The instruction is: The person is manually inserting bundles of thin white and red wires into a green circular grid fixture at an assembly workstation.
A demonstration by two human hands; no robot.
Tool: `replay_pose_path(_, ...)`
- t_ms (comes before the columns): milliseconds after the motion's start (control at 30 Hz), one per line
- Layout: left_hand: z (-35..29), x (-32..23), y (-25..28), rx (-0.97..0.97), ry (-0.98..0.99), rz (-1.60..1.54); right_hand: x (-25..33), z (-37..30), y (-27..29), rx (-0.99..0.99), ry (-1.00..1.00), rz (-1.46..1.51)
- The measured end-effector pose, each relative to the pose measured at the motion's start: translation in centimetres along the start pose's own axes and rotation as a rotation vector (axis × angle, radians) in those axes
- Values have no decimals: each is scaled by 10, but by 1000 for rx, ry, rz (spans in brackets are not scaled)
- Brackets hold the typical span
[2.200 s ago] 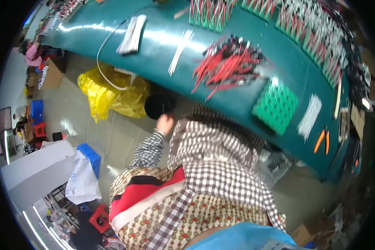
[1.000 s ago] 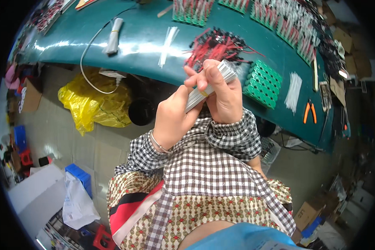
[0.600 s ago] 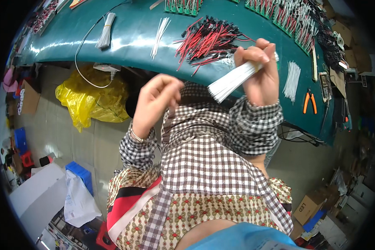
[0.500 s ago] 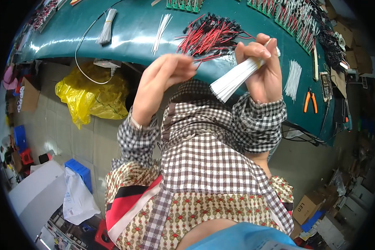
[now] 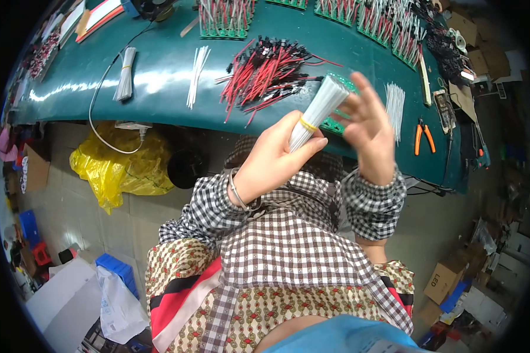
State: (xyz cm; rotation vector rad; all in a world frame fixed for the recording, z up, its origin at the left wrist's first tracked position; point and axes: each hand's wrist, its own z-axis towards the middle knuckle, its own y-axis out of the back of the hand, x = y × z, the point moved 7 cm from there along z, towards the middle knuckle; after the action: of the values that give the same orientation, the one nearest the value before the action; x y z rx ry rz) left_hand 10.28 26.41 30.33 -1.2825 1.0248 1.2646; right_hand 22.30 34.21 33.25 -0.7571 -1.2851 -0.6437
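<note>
Held bundle (image 5: 325,97): white, yellow band (image 5: 308,123). Counter (image 5: 159,65): dark green. Wire pile (image 5: 259,76): red with black ends. Loose strands (image 5: 198,77): white. Boards (image 5: 221,31): green, wires on them red and white. Pliers (image 5: 418,140): orange handles. Plastic bag (image 5: 115,170): bright yellow. Bin (image 5: 185,167): black. Sleeves (image 5: 215,200): black-and-white check. Apron (image 5: 294,253): brown-and-white check above, beige with red-dotted motif below. Crate (image 5: 118,270): blue.

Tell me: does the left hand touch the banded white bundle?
Touching: the head view shows the left hand wrapped around the lower part of the white bundle.
</note>
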Motion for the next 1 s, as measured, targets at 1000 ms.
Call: replay_pose_path(1000,-13,24,-20,431,611,-856,-62,0,18,-88,-435,407)
